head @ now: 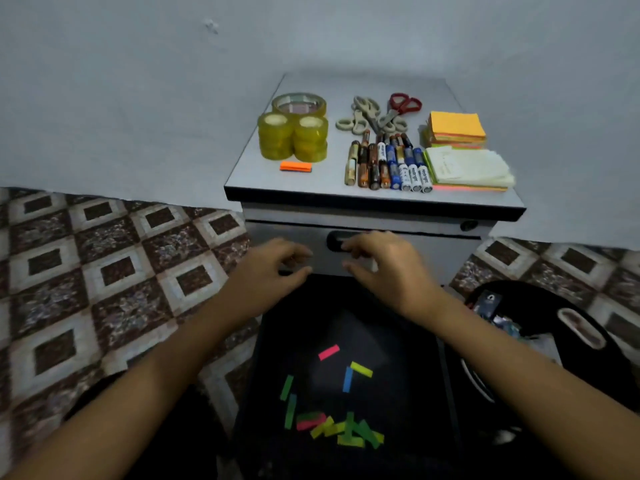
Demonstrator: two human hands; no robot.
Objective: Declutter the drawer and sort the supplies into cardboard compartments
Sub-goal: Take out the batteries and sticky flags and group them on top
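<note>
While our left hand [277,268] and right hand [384,265] hover mid-frame, loosely curled and holding nothing, we judge the thin, overlapping sticky flags [349,441] at lower centre in the open drawer [363,330] could crease or get missed.

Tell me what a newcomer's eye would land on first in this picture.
The bright paper flags scattered on the dark floor of the open drawer, bottom centre, stand out most. Next comes the cabinet top, where supplies lie in groups: yellow tape rolls at left, batteries in a row at the middle, scissors behind them, sticky-note pads at right.
</note>
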